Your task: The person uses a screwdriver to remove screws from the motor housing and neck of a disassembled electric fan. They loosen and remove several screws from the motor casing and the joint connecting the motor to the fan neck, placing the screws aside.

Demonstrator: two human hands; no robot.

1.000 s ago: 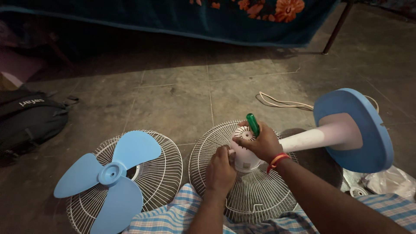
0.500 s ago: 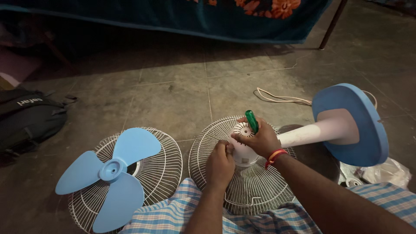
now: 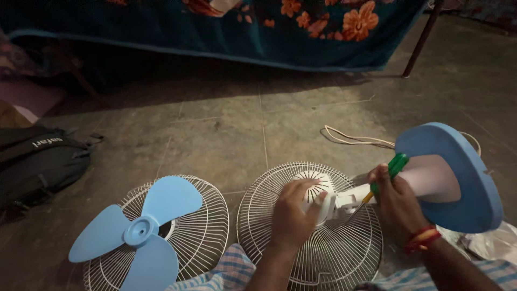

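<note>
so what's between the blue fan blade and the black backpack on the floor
Nothing: in the head view, only bare tiled floor separates the blue fan blade from the black backpack.

Dim grey tiled floor [image 3: 226, 124] beneath a floral-draped bed [image 3: 280, 27].

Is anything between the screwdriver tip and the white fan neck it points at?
Nothing visible. The right hand holds the green-handled screwdriver, its tip at the white fan neck. The left hand grips the motor housing beside it, clear of the tip.
</note>
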